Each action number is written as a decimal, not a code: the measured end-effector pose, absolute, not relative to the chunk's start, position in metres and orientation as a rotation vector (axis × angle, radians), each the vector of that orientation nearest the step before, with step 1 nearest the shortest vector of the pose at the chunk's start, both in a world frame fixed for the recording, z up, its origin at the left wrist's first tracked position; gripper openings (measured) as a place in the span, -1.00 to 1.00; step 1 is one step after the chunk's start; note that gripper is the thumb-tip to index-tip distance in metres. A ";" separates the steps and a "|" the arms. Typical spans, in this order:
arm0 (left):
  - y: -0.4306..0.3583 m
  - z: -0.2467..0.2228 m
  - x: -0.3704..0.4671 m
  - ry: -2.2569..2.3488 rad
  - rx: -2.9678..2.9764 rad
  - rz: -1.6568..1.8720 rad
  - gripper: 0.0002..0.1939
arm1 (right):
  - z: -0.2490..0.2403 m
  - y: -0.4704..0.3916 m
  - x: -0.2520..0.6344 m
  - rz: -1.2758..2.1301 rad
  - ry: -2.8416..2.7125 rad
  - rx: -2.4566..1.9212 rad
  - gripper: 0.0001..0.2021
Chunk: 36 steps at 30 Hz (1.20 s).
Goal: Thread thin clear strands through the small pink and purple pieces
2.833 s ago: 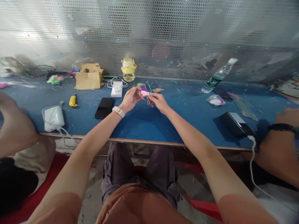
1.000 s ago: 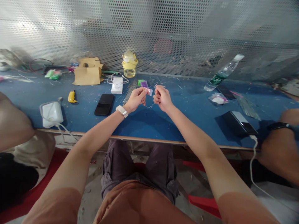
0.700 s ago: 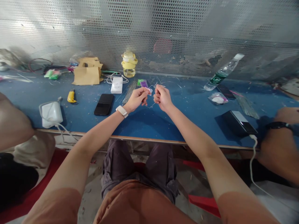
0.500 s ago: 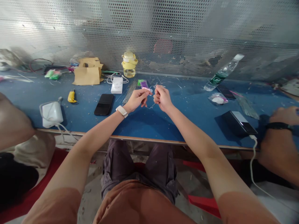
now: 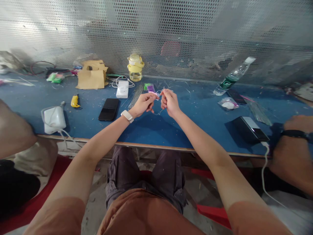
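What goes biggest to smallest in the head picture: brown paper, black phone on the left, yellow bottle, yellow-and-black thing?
1. Brown paper
2. Black phone and yellow bottle: too alike to rank
3. Yellow-and-black thing

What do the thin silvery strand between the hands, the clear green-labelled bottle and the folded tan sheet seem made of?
Thin silvery strand: probably metal wire; it glints and looks bent, though too fine to be sure.
Clear green-labelled bottle: likely glossy plastic, see-through with highlights.
Folded tan sheet: matte paper or card, dull and creased.
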<state>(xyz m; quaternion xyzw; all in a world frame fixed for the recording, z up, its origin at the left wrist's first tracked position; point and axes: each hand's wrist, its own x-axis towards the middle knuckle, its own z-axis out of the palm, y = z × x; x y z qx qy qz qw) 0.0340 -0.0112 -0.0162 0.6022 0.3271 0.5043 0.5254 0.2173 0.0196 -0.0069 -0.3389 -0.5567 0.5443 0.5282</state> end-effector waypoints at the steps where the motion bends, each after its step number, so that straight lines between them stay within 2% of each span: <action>1: -0.012 -0.016 0.035 0.785 1.448 1.198 -0.79 | -0.008 0.020 0.217 1.272 -1.344 -0.798 -0.46; 6: -0.013 -0.015 0.037 0.822 1.454 1.195 -0.83 | -0.010 0.021 0.218 1.137 -1.402 -0.810 -0.49; 10: -0.014 -0.015 0.039 0.874 1.421 1.259 -0.87 | -0.009 0.021 0.219 1.172 -1.385 -0.867 -0.53; 15: -0.013 -0.017 0.038 0.862 1.407 1.301 -0.75 | -0.008 0.020 0.219 1.192 -1.379 -0.834 -0.62; 20: -0.012 -0.016 0.038 0.878 1.328 1.335 -0.84 | -0.006 0.018 0.219 1.191 -1.395 -0.845 -0.54; 23: -0.012 -0.015 0.038 0.884 1.298 1.341 -0.84 | -0.003 0.017 0.219 1.210 -1.380 -0.846 -0.52; 33: -0.009 -0.016 0.037 0.904 1.352 1.363 -0.78 | 0.000 0.022 0.224 1.302 -1.425 -0.866 -0.69; 36: -0.010 -0.016 0.038 0.906 1.384 1.344 -0.76 | -0.003 0.025 0.225 1.251 -1.434 -0.857 -0.66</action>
